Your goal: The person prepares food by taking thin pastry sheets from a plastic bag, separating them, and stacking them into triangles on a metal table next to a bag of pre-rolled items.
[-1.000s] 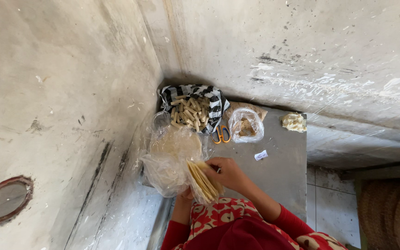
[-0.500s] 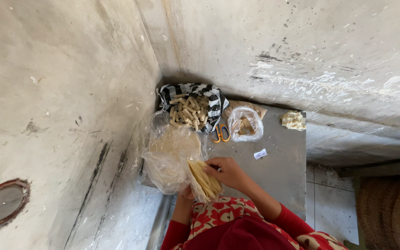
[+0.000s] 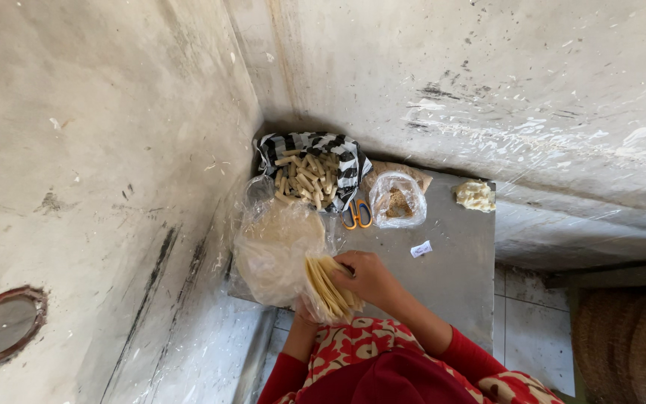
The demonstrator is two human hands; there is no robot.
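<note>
Two hands meet at the worktop's (image 3: 443, 262) near edge. The right hand (image 3: 371, 275) pinches a stack of thin pale flat sheets (image 3: 328, 288), long axis slanting away toward the left. The left hand (image 3: 302, 313) is mostly hidden beneath the stack; I cannot tell its grip. Just left, touching, is a clear plastic bag (image 3: 274, 247). Farther off: striped bag of pale sticks (image 3: 309, 176), orange-handled scissors (image 3: 356, 215), small white label (image 3: 421, 249).
</note>
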